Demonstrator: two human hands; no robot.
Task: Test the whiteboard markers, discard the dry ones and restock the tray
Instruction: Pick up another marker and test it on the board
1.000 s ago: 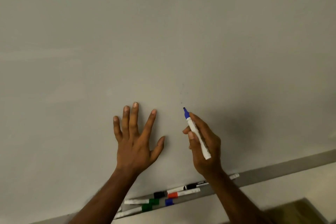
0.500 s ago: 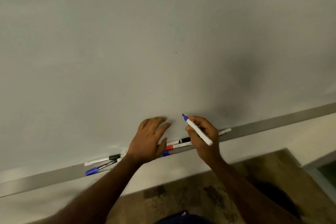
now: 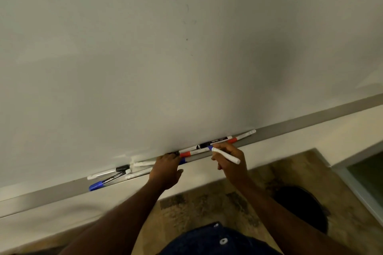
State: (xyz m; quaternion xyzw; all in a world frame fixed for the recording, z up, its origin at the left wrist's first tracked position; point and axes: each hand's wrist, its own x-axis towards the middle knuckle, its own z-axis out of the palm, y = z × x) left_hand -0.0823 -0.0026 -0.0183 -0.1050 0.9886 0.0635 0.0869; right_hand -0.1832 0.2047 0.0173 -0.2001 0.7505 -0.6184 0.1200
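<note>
A grey whiteboard (image 3: 186,58) fills most of the view, with a few faint marks near its middle. Along its lower edge runs the grey metal tray (image 3: 290,125) holding several markers: a red-capped one (image 3: 191,153), a black-labelled one (image 3: 215,142) and a blue-capped one (image 3: 99,184) at the left. My right hand (image 3: 232,163) grips an uncapped blue marker (image 3: 226,155), its tip near the tray. My left hand (image 3: 166,168) reaches over the tray among the markers; its fingertips are hidden and something blue shows beside it.
Below the tray is a cream wall strip, then patterned brown carpet (image 3: 207,203). A dark round bin (image 3: 300,207) sits on the floor at the right. A glass panel (image 3: 366,176) stands at the far right edge.
Both hands came down from the board surface to the tray. My left hand, flat on the board a second ago, now reaches into the markers. The view tilted downward.
</note>
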